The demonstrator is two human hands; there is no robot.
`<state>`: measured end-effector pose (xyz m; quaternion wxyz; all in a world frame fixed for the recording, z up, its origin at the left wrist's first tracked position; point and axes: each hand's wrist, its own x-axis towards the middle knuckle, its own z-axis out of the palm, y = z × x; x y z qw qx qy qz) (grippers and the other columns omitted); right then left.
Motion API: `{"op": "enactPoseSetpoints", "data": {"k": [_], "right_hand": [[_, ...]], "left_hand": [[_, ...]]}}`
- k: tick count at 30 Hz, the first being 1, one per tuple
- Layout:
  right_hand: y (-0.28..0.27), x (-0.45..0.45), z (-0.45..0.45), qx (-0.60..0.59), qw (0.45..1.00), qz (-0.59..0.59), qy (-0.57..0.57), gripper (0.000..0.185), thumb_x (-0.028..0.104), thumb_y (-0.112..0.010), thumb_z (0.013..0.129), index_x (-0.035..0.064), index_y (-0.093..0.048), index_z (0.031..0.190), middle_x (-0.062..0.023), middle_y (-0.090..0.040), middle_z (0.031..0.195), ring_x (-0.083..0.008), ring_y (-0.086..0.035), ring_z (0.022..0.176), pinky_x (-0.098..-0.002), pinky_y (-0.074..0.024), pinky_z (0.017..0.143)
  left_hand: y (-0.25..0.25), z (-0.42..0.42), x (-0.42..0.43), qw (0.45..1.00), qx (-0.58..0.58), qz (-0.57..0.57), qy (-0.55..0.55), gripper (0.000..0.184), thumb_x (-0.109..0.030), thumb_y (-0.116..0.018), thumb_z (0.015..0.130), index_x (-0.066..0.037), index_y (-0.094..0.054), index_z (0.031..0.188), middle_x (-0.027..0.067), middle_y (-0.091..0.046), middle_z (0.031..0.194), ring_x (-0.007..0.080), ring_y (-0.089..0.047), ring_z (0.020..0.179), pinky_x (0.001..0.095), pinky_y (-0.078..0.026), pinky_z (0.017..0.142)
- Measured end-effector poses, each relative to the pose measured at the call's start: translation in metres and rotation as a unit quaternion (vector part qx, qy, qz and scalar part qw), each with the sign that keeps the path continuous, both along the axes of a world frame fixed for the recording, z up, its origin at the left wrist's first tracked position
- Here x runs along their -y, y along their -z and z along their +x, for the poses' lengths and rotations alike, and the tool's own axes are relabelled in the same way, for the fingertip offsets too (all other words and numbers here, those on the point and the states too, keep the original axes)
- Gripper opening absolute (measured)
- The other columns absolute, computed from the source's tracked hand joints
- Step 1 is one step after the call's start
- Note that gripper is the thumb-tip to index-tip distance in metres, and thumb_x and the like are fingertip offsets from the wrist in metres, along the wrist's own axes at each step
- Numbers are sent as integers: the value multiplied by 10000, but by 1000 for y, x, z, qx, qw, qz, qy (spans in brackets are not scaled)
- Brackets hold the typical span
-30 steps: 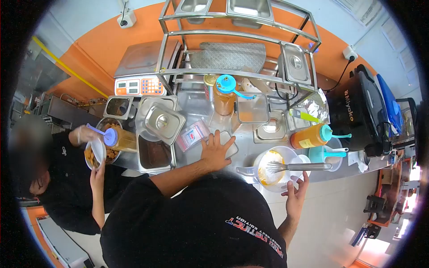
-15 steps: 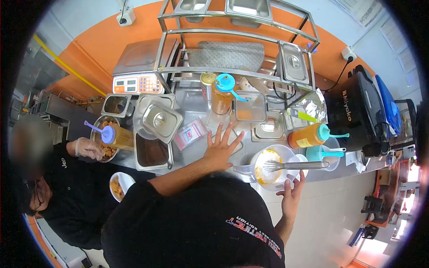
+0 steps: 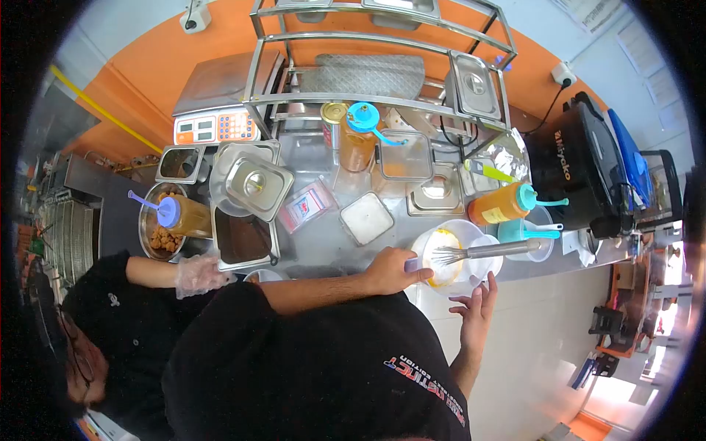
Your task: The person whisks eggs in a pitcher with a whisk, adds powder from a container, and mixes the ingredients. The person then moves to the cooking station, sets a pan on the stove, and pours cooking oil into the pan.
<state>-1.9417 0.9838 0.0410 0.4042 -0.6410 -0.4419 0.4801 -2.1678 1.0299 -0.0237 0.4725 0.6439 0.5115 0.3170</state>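
Observation:
My left hand is wrapped round the handle on the left side of a clear mixing bowl. White powder and a yellow-orange substance lie inside the bowl. A metal whisk rests in it, its handle pointing right. Close to the bowl's lower right rim is my right hand, fingers apart and holding nothing. A square container of white powder sits left of the bowl, beside a plastic packet.
A co-worker's gloved hand is at the counter's left edge, near a steel pan. Sauce bottles, a lidded steel container, a scale, a metal rack and a black appliance surround the work area.
My left hand has moved right from over the square container onto the bowl's handle. The co-worker's gloved hand has moved right and down, and the bowl of food beside them is now mostly hidden.

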Motion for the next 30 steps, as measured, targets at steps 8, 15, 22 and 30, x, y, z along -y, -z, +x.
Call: {"op": "enactPoseSetpoints", "data": {"k": [8,15,22,30], "right_hand": [[9,97,64,-79,967,62,236,581,394,-440,1018,131,-204,1479,-167,-486,1313,-210,-648,784,-271,-522,582],[23,250,171,-99,906,83,402,595,413,-478,1000,154,-217,1468,-134,-531,1272,-193,-645,749,-261,-495,548],[39,460,260,-76,856,36,509,617,414,-512,983,171,-200,1458,-114,-540,1229,-193,-632,709,-265,-484,540],[58,668,238,-53,699,54,711,640,375,-545,956,169,-193,1449,-121,-535,1204,-212,-635,702,-267,-473,534]], "left_hand": [[-22,36,46,995,48,78,-30,439,-368,-705,830,18,-620,640,185,-531,520,281,-529,448,401,-405,478],[-35,143,138,986,86,94,111,441,-311,-691,839,20,-557,580,133,-455,473,206,-409,418,374,-344,452],[-40,264,274,970,143,44,194,446,-287,-668,866,22,-536,572,92,-406,459,124,-366,442,349,-309,446],[-35,328,380,906,133,7,401,455,-278,-672,852,3,-475,553,61,-328,469,98,-319,479,346,-285,439]]}}
